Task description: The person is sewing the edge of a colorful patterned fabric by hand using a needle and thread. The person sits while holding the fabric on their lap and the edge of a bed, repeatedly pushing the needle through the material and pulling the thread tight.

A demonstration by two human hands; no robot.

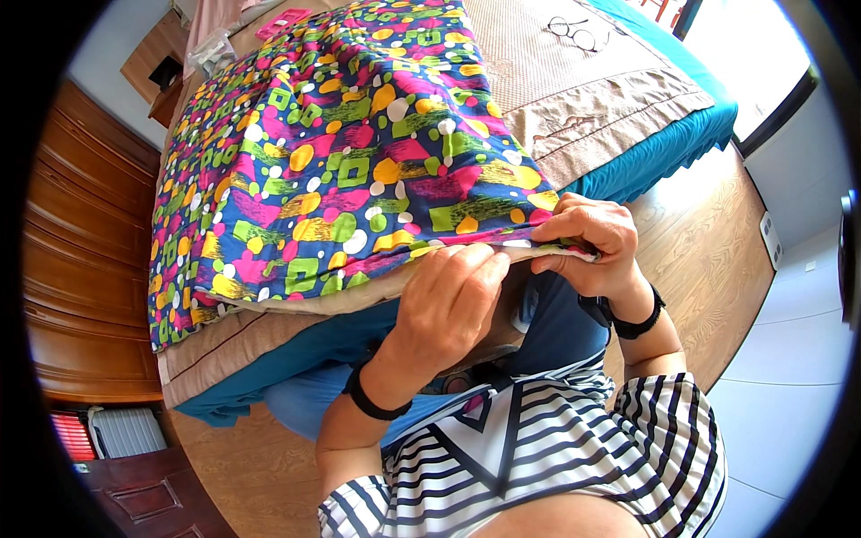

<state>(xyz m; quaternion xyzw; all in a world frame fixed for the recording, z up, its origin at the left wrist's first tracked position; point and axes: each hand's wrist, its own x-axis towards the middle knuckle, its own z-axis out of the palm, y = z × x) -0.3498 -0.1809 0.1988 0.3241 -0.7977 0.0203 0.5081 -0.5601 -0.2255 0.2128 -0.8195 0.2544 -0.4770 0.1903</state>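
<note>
Now, from the head view, a patterned cover [350, 161] lies on a bed [659, 166].
Glasses [571, 34] and a clear bag [212, 52] lie farther off; the left hand [447, 305] hides part of the cover's near edge. Navy with pink, green, yellow and white shapes, it has that hand's fingers and the right hand's [599, 240] clamped on this edge.

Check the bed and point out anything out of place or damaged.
The eyeglasses look somewhat out of place, lying loose on the beige bed cover, where someone might sit on them. I see no spill or damage.
</note>
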